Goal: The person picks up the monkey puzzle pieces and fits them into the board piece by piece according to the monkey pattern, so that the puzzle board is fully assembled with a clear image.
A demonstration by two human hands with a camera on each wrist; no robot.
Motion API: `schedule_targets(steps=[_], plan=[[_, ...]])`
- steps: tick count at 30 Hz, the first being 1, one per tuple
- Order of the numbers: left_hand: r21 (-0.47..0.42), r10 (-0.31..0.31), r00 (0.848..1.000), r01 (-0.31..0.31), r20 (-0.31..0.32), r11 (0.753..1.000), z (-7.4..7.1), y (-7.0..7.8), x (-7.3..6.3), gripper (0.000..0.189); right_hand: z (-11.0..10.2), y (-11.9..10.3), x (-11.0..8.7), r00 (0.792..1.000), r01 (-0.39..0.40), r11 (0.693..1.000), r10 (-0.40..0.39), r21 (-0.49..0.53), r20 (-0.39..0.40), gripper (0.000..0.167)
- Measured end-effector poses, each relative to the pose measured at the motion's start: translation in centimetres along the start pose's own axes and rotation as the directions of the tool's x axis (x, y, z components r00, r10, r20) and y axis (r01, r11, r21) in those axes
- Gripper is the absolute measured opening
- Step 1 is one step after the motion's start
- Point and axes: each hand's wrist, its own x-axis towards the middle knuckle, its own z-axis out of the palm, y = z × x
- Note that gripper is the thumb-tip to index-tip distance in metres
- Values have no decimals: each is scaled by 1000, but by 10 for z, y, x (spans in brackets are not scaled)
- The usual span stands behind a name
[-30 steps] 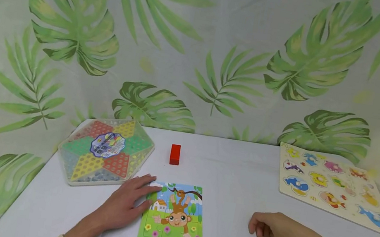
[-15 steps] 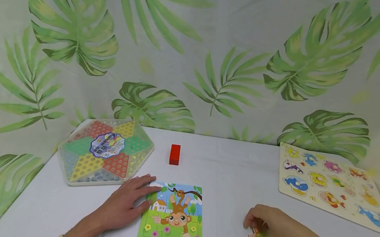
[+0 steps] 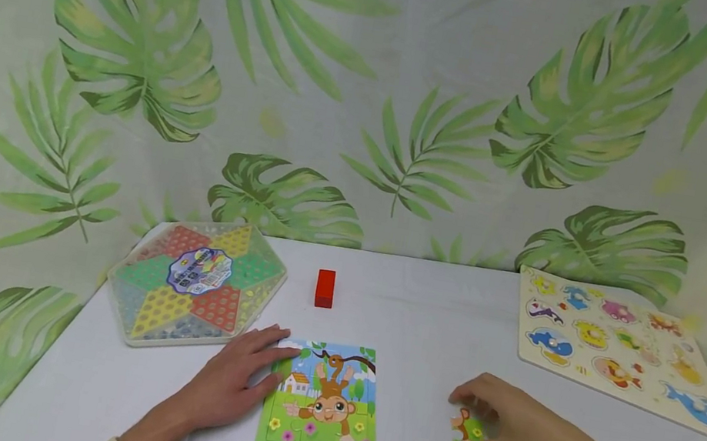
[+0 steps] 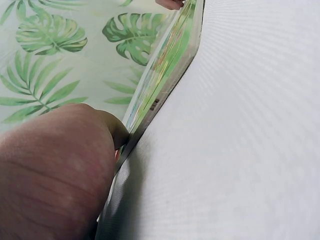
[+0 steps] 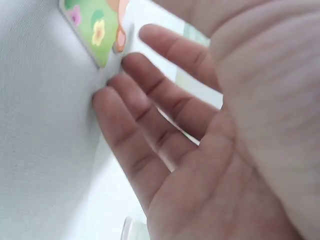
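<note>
A square jigsaw puzzle of an upside-down monkey lies flat on the white table. My left hand rests at its left edge, fingertips over the border; the left wrist view shows that hand against the board's side. To the right, a loose puzzle piece with green grass, a yellow flower and brown monkey parts lies by my right hand. In the right wrist view the fingers are spread and relaxed beside the piece. The thumb is near its edge; whether it touches, I cannot tell.
A hexagonal Chinese checkers box lies at the back left. Behind the puzzle stands a small red block. A wooden peg puzzle with sea animals lies at the back right. A leaf-patterned cloth hangs behind the table.
My right hand has shifted left and slightly away from me, bringing the piece along and turning it. Its fingers have since loosened, leaving more of the piece visible. My left hand stays put.
</note>
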Motion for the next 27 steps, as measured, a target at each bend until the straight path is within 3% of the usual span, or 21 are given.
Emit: schedule_targets(steps=[10, 20, 27], plan=[[2, 14, 1000, -14, -25, 1000, 1, -1, -1, 39, 1, 2, 2, 1000, 23, 1000, -23, -6, 4, 48], [18, 16, 1000, -15, -16, 1000, 2, -3, -1, 40, 6, 2, 5, 997, 76, 996, -76, 56, 0, 32], [13, 8, 1000, -8, -11, 1000, 1, -2, 0, 40, 7, -1, 5, 997, 64, 998, -64, 3, -33, 31]])
